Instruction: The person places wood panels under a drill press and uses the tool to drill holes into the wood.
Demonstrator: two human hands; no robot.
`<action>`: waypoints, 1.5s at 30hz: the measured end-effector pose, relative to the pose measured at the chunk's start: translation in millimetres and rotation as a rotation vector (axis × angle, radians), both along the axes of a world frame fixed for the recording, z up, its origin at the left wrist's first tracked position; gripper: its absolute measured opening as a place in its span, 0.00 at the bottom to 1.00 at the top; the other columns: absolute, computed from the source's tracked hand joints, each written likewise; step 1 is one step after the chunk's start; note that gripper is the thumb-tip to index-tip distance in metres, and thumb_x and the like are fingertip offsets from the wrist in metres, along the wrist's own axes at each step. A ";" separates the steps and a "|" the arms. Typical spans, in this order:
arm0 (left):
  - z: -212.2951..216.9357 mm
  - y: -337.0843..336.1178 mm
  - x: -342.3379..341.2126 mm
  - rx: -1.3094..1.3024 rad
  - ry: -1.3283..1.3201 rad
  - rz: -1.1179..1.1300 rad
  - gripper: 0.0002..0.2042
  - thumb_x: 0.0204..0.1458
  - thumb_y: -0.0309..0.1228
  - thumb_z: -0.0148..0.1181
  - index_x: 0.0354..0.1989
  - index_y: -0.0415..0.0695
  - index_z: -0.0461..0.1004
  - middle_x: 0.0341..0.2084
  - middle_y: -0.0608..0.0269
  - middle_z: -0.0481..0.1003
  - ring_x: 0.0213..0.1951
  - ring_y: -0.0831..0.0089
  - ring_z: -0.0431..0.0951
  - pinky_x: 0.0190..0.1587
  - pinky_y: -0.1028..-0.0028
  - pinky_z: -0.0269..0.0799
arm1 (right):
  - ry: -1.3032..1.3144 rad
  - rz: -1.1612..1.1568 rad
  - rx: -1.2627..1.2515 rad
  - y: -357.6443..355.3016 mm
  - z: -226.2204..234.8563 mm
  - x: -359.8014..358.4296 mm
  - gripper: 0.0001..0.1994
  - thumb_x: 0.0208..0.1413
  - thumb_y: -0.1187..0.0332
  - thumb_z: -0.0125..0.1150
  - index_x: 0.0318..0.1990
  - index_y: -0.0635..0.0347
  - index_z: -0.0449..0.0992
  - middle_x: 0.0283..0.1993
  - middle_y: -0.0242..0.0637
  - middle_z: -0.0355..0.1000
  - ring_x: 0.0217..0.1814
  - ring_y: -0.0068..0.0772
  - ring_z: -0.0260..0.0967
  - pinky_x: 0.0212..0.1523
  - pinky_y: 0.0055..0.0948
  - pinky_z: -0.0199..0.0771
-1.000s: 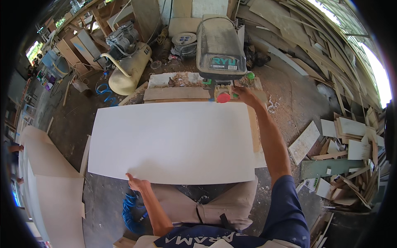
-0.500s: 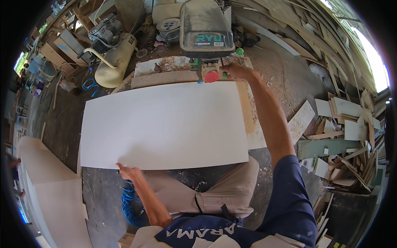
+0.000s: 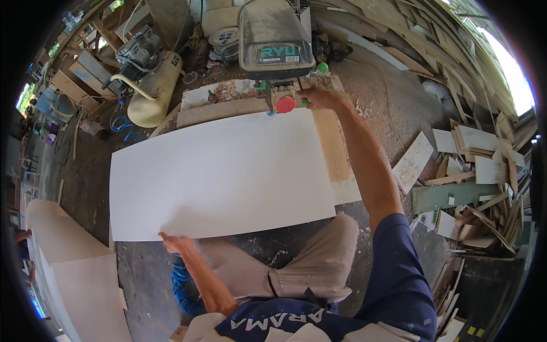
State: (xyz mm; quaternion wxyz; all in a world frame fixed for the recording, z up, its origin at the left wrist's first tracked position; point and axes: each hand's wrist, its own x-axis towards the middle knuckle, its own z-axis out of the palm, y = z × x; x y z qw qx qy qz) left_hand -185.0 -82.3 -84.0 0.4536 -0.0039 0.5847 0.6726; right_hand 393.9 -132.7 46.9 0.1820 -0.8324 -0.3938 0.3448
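A large white board (image 3: 222, 176) lies flat across a low wooden table in front of me. My left hand (image 3: 175, 243) pinches its near edge, left of the middle. At the far edge of the board stands a bench drill press with a dusty dark hood (image 3: 276, 40) and a red round part (image 3: 285, 105) low on its front. My right hand (image 3: 319, 98) reaches to the press's right side and is closed on its feed handle (image 3: 301, 85), which has green knobs. The drill tip is mostly hidden near the board's far edge.
A cream air compressor (image 3: 154, 97) stands at the far left, with a blue coiled hose (image 3: 183, 285) by my left forearm. More boards (image 3: 82, 273) stand at the left. Offcuts (image 3: 478, 182) pile up at right, and long planks (image 3: 421, 40) lean behind. Sawdust covers the table (image 3: 329, 137).
The white board has shifted slightly left and turned a little, baring more of the table at its right end. My left hand moved with it; my right hand stays at the handle.
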 end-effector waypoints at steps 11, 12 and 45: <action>14.6 16.0 -3.3 -0.035 0.034 -0.006 0.24 0.67 0.42 0.51 0.60 0.31 0.67 0.58 0.50 0.71 0.55 0.49 0.75 0.55 0.48 0.80 | -0.021 -0.021 -0.002 3.4 -8.1 -2.4 0.22 0.69 0.57 0.48 0.68 0.48 0.69 0.57 0.47 0.76 0.49 0.36 0.81 0.56 0.37 0.74; 17.2 16.6 0.3 -0.041 0.037 0.001 0.24 0.67 0.42 0.51 0.60 0.31 0.67 0.58 0.50 0.70 0.55 0.49 0.75 0.54 0.48 0.80 | -0.043 0.025 0.039 1.1 -11.8 2.9 0.21 0.69 0.60 0.49 0.68 0.48 0.69 0.56 0.46 0.76 0.47 0.36 0.81 0.55 0.37 0.75; -26.8 22.8 -30.4 0.157 0.173 -0.504 0.21 0.64 0.35 0.57 0.57 0.29 0.69 0.50 0.46 0.76 0.46 0.52 0.81 0.46 0.50 0.84 | 0.032 0.047 0.189 -6.0 -8.9 -0.8 0.26 0.66 0.44 0.46 0.63 0.44 0.73 0.60 0.50 0.73 0.52 0.43 0.79 0.61 0.46 0.71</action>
